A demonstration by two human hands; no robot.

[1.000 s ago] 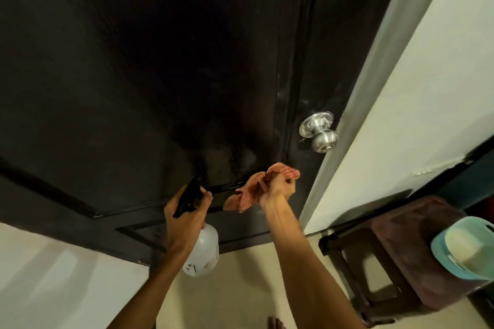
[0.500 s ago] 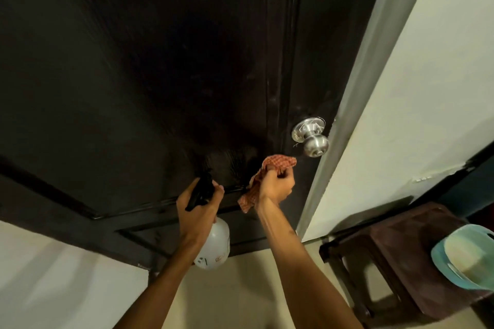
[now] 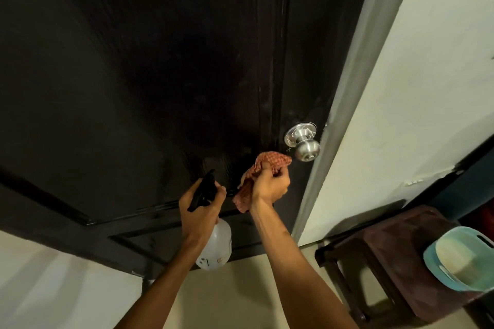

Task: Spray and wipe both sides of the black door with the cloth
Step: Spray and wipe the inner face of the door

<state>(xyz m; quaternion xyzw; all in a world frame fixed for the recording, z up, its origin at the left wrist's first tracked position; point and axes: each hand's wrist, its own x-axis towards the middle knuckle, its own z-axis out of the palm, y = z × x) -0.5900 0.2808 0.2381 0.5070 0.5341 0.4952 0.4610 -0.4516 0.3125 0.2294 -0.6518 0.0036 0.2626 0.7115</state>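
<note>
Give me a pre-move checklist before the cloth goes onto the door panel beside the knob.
1. Right hand grips the checked cloth: ok.
2. Left hand holds the spray bottle by its black trigger head: ok.
3. Bottle kept to the left of the cloth's path: ok.
4. Silver door knob just right of the cloth, apart from it: ok, mind it.
5. Black door wet from spray at the wipe spot: cannot tell, surface too dark.
6. Brown stool with teal container off to the right, away from the arms: ok.
</note>
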